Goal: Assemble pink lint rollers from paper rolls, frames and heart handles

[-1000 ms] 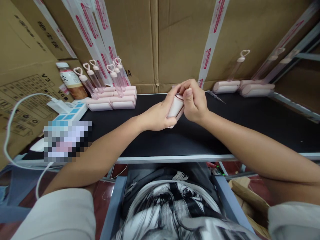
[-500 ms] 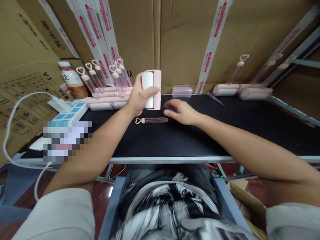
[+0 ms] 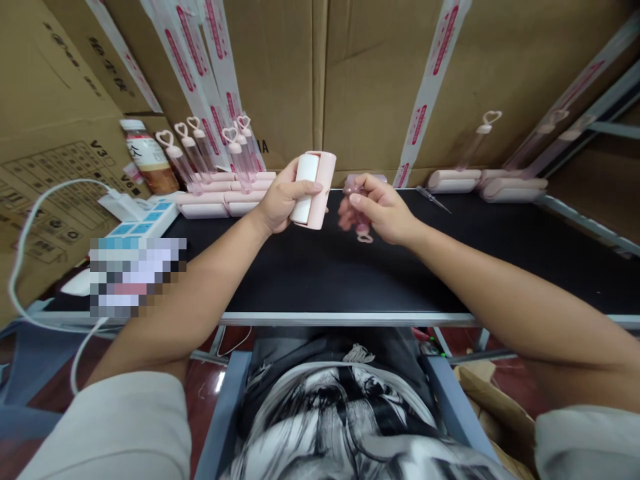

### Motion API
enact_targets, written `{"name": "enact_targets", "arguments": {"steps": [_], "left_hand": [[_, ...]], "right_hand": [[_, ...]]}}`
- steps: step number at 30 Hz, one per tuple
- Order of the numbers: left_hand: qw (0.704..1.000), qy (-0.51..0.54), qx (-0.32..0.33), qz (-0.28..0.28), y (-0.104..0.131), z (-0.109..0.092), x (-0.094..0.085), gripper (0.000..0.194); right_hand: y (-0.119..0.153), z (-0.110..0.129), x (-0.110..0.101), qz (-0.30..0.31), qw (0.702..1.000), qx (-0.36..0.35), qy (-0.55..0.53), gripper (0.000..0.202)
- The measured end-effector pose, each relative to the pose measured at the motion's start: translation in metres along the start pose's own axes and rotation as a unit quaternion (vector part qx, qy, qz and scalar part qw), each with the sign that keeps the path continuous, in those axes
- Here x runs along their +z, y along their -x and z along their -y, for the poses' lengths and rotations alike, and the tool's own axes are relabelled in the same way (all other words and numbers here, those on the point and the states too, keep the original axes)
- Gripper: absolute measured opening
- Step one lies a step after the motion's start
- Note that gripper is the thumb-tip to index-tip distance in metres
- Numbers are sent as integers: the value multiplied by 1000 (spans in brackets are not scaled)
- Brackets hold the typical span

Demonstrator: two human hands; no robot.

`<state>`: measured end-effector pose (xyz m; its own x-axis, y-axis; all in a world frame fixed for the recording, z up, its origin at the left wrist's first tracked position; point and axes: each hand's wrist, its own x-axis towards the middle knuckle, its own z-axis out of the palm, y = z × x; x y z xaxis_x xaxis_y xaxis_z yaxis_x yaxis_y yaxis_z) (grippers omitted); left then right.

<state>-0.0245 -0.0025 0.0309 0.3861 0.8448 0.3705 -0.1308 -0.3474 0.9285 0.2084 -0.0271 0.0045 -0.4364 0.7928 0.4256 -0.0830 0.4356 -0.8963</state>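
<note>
My left hand [image 3: 284, 198] grips a pink-and-white rounded case [image 3: 319, 190] above the black tabletop, thumb across its front. To its right, my right hand [image 3: 385, 210] is closed on a clear tube with a pink heart-shaped loop [image 3: 365, 235]. The loop points down below the fingers, which cover most of the tube. A small gap separates the tube from the case. Behind my right hand, a translucent lilac box [image 3: 377, 179] is partly hidden.
Pink cases with upright heart-topped tubes stand at back left [image 3: 203, 205] and back right [image 3: 515, 189]. A thin screwdriver [image 3: 434, 199] lies near the right group. At left are a drink bottle [image 3: 149, 157], a power strip [image 3: 145, 223] and a white cable [image 3: 20, 267]. Cardboard [image 3: 370, 87] backs the table.
My right hand has picked up the heart-looped tube from the tabletop and turned it upright, loop down. My left hand has shifted slightly right and tilted the case.
</note>
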Motion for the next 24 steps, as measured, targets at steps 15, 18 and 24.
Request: {"name": "enact_targets", "arguments": {"steps": [15,18,24], "left_hand": [[997,-76,5,25,2,2,8,70],[995,-99,19,23,1,4,6,73],[993,-112,26,31,1,11,3,78]], "right_hand": [[7,7,1,122,974,11,190,71],[6,10,3,125,966,17,226,75],[6,15,8,116,957,-16,266,70]]}}
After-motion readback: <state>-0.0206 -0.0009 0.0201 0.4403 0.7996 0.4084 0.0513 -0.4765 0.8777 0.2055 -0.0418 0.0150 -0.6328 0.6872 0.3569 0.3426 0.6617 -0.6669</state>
